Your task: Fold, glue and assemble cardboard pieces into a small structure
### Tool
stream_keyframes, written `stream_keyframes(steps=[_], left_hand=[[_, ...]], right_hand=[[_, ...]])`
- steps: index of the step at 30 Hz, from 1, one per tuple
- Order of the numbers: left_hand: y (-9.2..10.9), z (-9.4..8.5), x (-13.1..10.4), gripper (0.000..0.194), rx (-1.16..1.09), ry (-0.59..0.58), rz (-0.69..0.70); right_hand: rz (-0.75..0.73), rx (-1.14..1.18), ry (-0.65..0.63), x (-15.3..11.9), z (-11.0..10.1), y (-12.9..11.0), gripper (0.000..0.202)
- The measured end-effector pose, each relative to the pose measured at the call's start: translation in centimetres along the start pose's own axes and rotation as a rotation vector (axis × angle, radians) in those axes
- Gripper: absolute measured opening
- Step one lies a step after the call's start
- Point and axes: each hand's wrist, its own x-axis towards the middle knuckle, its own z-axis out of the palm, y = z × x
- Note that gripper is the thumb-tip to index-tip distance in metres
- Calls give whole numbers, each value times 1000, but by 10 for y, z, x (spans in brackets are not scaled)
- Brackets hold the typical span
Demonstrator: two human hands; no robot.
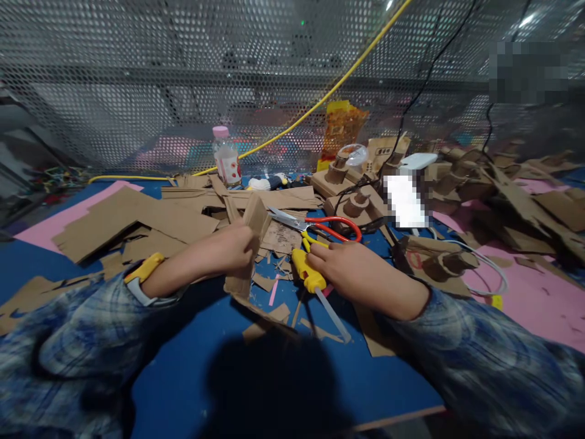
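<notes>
Near the middle of the table, my left hand (234, 245) is closed on a bent strip of brown cardboard (257, 222), which stands up past the fingers and bends round below them. My right hand (348, 268) has its fingers curled over a yellow hot glue gun (300, 265). A translucent glue stick (331, 314) sticks out of the gun toward the table's front. Just behind that hand lies a pair of red-handled scissors (337, 227), its blades parted slightly and pointing left. My fingers partly hide the glue gun.
Cardboard scraps (150, 219) cover the left and back of the blue table (183, 378). A bottle with a pink cap (227, 161) and an orange snack bag (342, 131) stand by the perforated metal screen (183, 91). Cardboard pieces with round knobs (359, 204) and a white cable (500, 280) lie right.
</notes>
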Motion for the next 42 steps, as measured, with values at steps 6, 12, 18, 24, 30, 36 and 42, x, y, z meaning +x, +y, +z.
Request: stream_keyframes(steps=[6, 12, 18, 24, 30, 36, 42], left_hand=[[-1, 0, 0, 18, 75, -30, 38], [-2, -7, -5, 22, 33, -10, 109], [-1, 1, -36, 47, -51, 247, 108], [-16, 49, -53, 65, -218, 586, 162], [-27, 74, -42, 68, -451, 567, 247], [-25, 93, -40, 99, -649, 669, 269], [-20, 99, -38, 102, -846, 673, 201]], right_hand=[[-27, -8, -5, -2, -5, -3, 20], [-8, 145, -67, -24, -17, 9, 15], [208, 442, 262, -32, 16, 23, 29], [320, 975, 463, -22, 30, 16, 35], [451, 1254, 347, -23, 33, 8, 38], [376, 1380, 166, -22, 29, -4, 31], [241, 1225, 185, -20, 22, -12, 22]])
